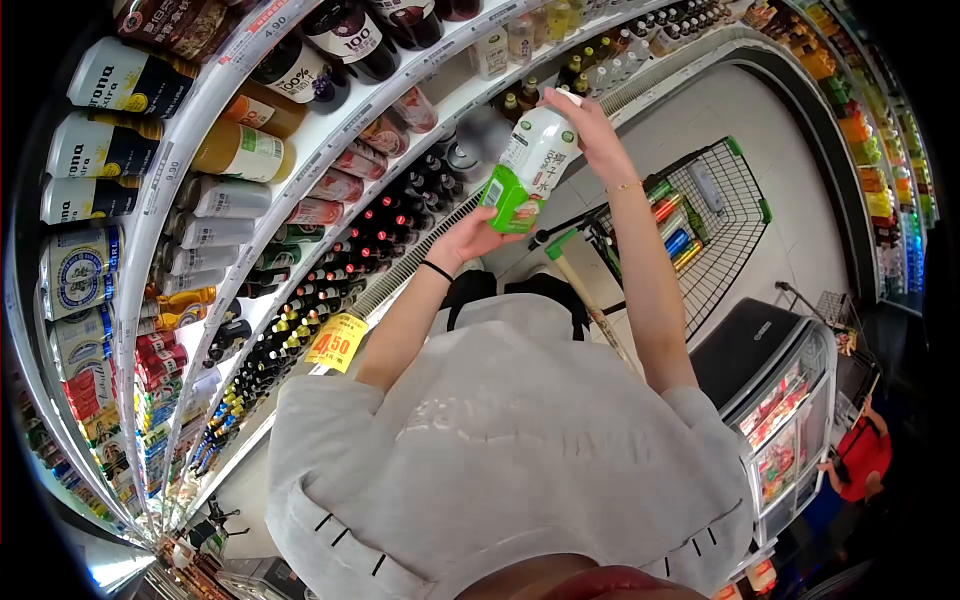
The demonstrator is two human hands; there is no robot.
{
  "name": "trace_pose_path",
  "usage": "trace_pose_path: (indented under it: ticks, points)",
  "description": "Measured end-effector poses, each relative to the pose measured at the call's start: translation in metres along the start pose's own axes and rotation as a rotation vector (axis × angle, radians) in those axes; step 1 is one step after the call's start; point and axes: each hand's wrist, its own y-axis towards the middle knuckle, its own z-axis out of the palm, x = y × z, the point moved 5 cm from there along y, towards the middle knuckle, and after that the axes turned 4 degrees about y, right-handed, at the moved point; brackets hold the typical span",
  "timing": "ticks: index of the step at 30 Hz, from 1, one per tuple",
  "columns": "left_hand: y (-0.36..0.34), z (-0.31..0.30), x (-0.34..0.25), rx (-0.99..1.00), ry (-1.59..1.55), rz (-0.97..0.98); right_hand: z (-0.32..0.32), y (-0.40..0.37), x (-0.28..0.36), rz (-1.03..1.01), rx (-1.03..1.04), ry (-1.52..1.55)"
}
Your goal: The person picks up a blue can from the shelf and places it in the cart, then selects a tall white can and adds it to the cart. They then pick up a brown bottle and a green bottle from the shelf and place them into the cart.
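A white and green bottle (pixel 532 160) with printed characters is held tilted in front of the body, between both hands. My left hand (pixel 474 238) wraps round its green lower end, with a black band on the wrist. Around the white capped top are the fingers of my right hand (pixel 588 130), which has a thin bracelet at the wrist. Behind and to the left of the bottle stand shelves of drinks.
A wire shopping cart (pixel 735 235) with colourful packages stands on the right, its green-ended handle (pixel 565 245) near the body. Curved shelves (pixel 190 130) of cans and bottles fill the left. A freezer case (pixel 780 400) and a person in red (pixel 864 455) are at the lower right.
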Motion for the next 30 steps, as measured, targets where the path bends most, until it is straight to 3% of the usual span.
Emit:
trace_pose_path:
  ticks: [3, 9, 11, 19, 25, 27, 30]
  points:
    - [-0.011, 0.034, 0.004, 0.056, 0.093, -0.039, 0.016, -0.021, -0.002, 0.022, 0.153, 0.364]
    - [-0.011, 0.042, 0.023, 0.101, -0.216, -0.221, 0.0, -0.03, -0.043, -0.008, 0.033, 0.61]
    - [-0.016, 0.047, 0.024, -0.016, -0.069, -0.191, -0.007, -0.04, -0.047, -0.027, 0.012, 0.68]
    - [-0.009, 0.097, 0.02, 0.017, 0.161, -0.047, -0.031, -0.077, -0.038, -0.094, -0.069, 0.716]
    - [-0.008, 0.107, -0.001, -0.253, 0.73, 0.147, -0.037, -0.089, -0.037, -0.162, -0.133, 0.694]
    - [-0.011, 0.113, -0.012, -0.428, 1.057, 0.267, -0.037, -0.091, -0.039, -0.107, -0.261, 0.708]
    - [-0.021, 0.132, -0.025, -0.563, 1.312, 0.453, -0.032, -0.092, -0.037, -0.102, -0.256, 0.618]
